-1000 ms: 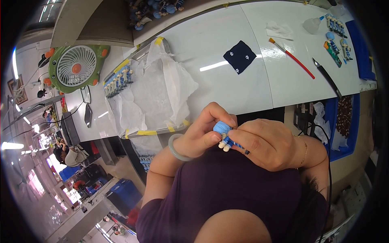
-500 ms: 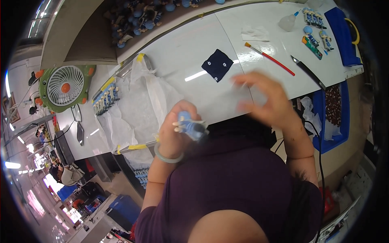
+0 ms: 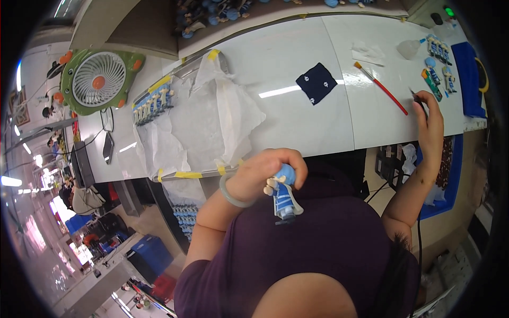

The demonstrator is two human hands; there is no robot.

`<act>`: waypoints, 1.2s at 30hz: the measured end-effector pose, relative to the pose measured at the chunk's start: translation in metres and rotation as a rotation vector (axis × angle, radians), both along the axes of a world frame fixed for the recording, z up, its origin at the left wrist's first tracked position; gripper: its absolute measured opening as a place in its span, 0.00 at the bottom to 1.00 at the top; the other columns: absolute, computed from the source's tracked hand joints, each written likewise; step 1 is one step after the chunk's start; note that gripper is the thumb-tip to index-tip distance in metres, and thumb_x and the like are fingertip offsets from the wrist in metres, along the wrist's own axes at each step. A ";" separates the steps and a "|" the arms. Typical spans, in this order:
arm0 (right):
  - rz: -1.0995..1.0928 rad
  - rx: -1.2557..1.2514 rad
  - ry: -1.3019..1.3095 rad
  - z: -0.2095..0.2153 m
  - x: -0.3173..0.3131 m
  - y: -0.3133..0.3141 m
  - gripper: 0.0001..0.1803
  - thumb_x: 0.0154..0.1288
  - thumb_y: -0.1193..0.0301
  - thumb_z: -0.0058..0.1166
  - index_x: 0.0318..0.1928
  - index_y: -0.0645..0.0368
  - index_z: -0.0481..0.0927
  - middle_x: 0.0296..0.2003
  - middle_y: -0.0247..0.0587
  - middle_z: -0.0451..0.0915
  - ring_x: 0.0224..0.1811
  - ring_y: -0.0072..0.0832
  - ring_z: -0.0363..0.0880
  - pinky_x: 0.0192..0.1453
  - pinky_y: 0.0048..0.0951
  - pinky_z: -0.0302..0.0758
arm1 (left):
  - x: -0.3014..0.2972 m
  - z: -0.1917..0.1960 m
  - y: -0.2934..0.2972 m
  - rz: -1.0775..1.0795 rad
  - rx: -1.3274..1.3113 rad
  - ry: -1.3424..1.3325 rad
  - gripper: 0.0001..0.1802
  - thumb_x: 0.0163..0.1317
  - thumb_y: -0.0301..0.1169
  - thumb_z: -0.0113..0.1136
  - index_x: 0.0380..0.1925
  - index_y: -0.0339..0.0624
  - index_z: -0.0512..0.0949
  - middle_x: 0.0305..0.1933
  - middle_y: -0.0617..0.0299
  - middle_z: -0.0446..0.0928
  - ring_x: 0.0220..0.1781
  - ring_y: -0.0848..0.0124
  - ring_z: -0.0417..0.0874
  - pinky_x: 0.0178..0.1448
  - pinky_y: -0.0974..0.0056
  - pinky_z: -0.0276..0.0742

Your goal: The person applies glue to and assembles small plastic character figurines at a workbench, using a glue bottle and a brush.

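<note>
My left hand (image 3: 263, 170) grips a small toy figurine (image 3: 284, 197) by its head, in front of my chest. The figurine has light blue hair and a blue-and-white outfit with dark feet pointing down. Out to the right, my right hand (image 3: 432, 123) has its thumb and fingers closed round a craft knife (image 3: 419, 102) with a dark handle; its blade tip points away from me, and part of the handle is hidden by the fingers. Left of that hand a red-handled paintbrush (image 3: 389, 95) lies on the white table (image 3: 286, 124). A dark patterned cloth (image 3: 316, 84) lies further left.
A paper-lined tray (image 3: 207, 135) with a row of figurines (image 3: 154, 104) lies left, beside a green fan (image 3: 101, 80). More figurines (image 3: 438, 49), a squeeze bottle (image 3: 409, 49) and a blue bin (image 3: 470, 79) are at the far right. A shelf (image 3: 146, 32) overhangs the back.
My right hand has moved right from above the table's middle and closed on the craft knife. My left hand has shifted right with the figurine, which now hangs feet downward.
</note>
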State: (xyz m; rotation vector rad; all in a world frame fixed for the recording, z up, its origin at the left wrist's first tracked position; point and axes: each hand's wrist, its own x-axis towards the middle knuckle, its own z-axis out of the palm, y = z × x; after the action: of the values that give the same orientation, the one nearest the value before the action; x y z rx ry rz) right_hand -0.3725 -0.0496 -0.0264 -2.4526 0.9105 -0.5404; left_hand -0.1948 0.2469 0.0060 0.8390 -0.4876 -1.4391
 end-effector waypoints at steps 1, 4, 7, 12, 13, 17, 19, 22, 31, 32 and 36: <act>0.010 0.090 -0.195 0.005 0.003 0.014 0.08 0.58 0.74 0.47 0.37 0.65 0.71 0.29 0.40 0.73 0.31 0.27 0.72 0.37 0.24 0.67 | -0.002 0.008 -0.006 0.006 0.026 -0.036 0.27 0.58 0.51 0.42 0.24 0.33 0.70 0.23 0.59 0.68 0.24 0.73 0.68 0.30 0.71 0.63; 0.271 0.469 -0.411 0.043 0.019 0.071 0.08 0.59 0.77 0.40 0.38 0.64 0.71 0.28 0.38 0.71 0.23 0.19 0.63 0.30 0.17 0.63 | -0.003 0.016 -0.010 -0.023 0.031 -0.067 0.24 0.58 0.47 0.42 0.23 0.32 0.69 0.21 0.56 0.67 0.21 0.71 0.68 0.26 0.68 0.63; 0.825 0.370 -0.315 0.058 0.048 0.102 0.11 0.50 0.77 0.48 0.38 0.61 0.72 0.27 0.43 0.72 0.21 0.34 0.67 0.25 0.30 0.67 | -0.003 0.017 -0.002 -0.106 0.055 0.005 0.25 0.60 0.51 0.41 0.32 0.36 0.67 0.28 0.64 0.66 0.29 0.79 0.66 0.34 0.76 0.62; 0.950 0.238 -0.301 0.057 0.057 0.128 0.07 0.49 0.74 0.51 0.32 0.57 0.71 0.19 0.36 0.64 0.17 0.30 0.66 0.19 0.28 0.64 | -0.006 0.014 0.001 -0.118 -0.020 0.005 0.21 0.60 0.48 0.45 0.33 0.38 0.63 0.29 0.66 0.64 0.28 0.82 0.63 0.31 0.78 0.59; 0.928 0.198 -0.291 0.056 0.058 0.131 0.06 0.49 0.72 0.53 0.29 0.56 0.70 0.17 0.35 0.61 0.16 0.29 0.66 0.17 0.27 0.62 | -0.006 0.015 0.002 -0.115 -0.019 0.007 0.21 0.60 0.48 0.45 0.33 0.38 0.63 0.29 0.66 0.64 0.28 0.82 0.63 0.31 0.78 0.59; 0.944 0.148 -0.238 0.060 0.059 0.134 0.11 0.48 0.66 0.56 0.24 0.55 0.68 0.17 0.33 0.60 0.14 0.26 0.64 0.16 0.26 0.61 | -0.009 0.017 0.004 -0.063 -0.012 0.036 0.19 0.60 0.46 0.48 0.34 0.39 0.61 0.29 0.67 0.64 0.28 0.83 0.62 0.31 0.78 0.59; 0.931 0.163 -0.230 0.060 0.060 0.137 0.18 0.48 0.58 0.56 0.21 0.57 0.66 0.15 0.35 0.59 0.13 0.29 0.62 0.16 0.28 0.58 | -0.009 0.017 0.004 -0.056 -0.021 0.033 0.19 0.60 0.45 0.48 0.34 0.39 0.61 0.28 0.67 0.64 0.28 0.83 0.62 0.31 0.77 0.59; 0.920 0.174 -0.229 0.059 0.059 0.138 0.18 0.49 0.59 0.56 0.19 0.57 0.65 0.15 0.35 0.58 0.13 0.29 0.61 0.16 0.28 0.58 | -0.006 0.017 0.003 -0.084 -0.014 -0.011 0.19 0.60 0.45 0.48 0.34 0.39 0.61 0.28 0.67 0.64 0.28 0.82 0.62 0.31 0.77 0.60; 0.919 0.109 -0.215 0.062 0.059 0.139 0.16 0.47 0.60 0.57 0.19 0.56 0.66 0.15 0.34 0.58 0.13 0.28 0.62 0.16 0.28 0.58 | -0.006 0.016 0.002 -0.061 -0.020 -0.028 0.19 0.60 0.45 0.48 0.34 0.39 0.62 0.33 0.66 0.63 0.32 0.81 0.62 0.36 0.76 0.61; 0.921 0.110 -0.216 0.063 0.059 0.139 0.16 0.47 0.60 0.57 0.19 0.56 0.66 0.15 0.34 0.58 0.13 0.28 0.62 0.16 0.28 0.58 | -0.006 0.015 0.002 -0.067 -0.020 -0.024 0.19 0.60 0.45 0.48 0.34 0.39 0.62 0.32 0.66 0.62 0.32 0.81 0.62 0.36 0.76 0.61; 0.918 0.137 -0.197 0.063 0.060 0.139 0.16 0.47 0.61 0.57 0.20 0.56 0.66 0.15 0.34 0.58 0.14 0.28 0.62 0.16 0.28 0.59 | -0.005 0.015 0.002 -0.066 -0.024 -0.044 0.19 0.60 0.45 0.48 0.34 0.39 0.62 0.32 0.66 0.63 0.31 0.81 0.62 0.35 0.76 0.61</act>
State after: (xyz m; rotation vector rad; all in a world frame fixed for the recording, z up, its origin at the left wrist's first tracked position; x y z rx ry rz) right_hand -0.3126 0.0890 0.0363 -2.3103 -0.2778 -0.3434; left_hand -0.1998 0.2487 0.0212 0.8436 -0.5694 -1.4751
